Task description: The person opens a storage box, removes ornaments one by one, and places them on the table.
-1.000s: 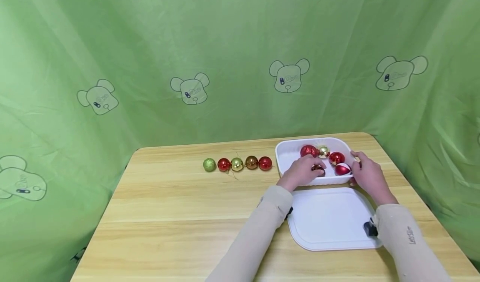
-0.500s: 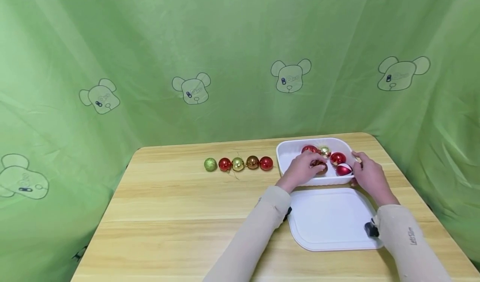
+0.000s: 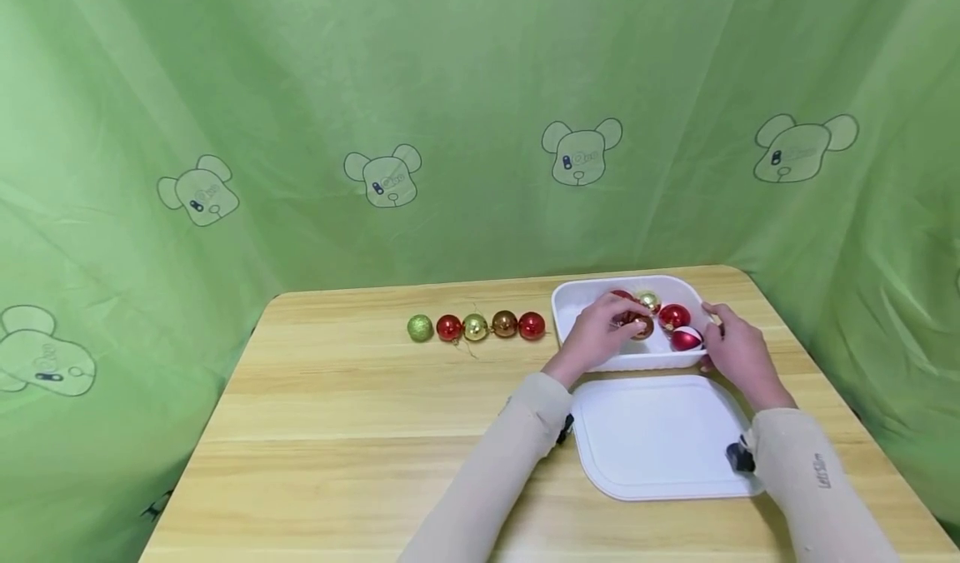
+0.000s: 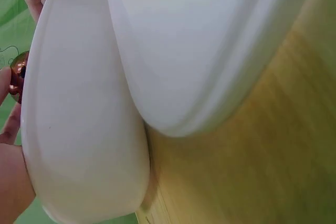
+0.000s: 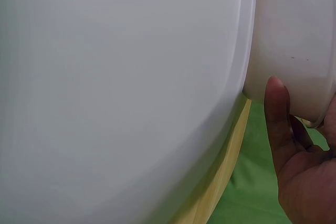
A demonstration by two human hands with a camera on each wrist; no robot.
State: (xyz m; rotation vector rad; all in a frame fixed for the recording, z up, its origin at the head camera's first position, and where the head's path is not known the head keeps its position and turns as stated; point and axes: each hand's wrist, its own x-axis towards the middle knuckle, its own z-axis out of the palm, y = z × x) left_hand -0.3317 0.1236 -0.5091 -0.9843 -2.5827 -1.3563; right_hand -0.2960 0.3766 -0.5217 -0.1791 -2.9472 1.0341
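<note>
In the head view my left hand (image 3: 594,331) pinches a shiny brown Christmas ball (image 3: 642,328) over the white plastic box (image 3: 652,363). The left wrist view catches that ball (image 4: 17,74) between thumb and fingertips, beside the box rim. My right hand (image 3: 741,353) grips the right end of the box, with a thumb or finger along the outer wall (image 5: 299,61) in the right wrist view. Inside the box lie a gold ball (image 3: 649,301), a red ball (image 3: 674,316) and a red-and-white ball (image 3: 686,339). Another red ball (image 3: 621,295) is partly hidden behind my left hand.
A white lid (image 3: 663,438) lies flat in front of the box. To the left, a row of balls runs along the wooden table (image 3: 360,413): glittery green (image 3: 420,328), red (image 3: 449,328), gold (image 3: 475,327), brown (image 3: 505,324), red (image 3: 532,326). Green cloth (image 3: 465,238) hangs behind.
My left hand has raised the brown ball slightly from the box floor and drawn back a little to the left. My right hand keeps its hold on the box end.
</note>
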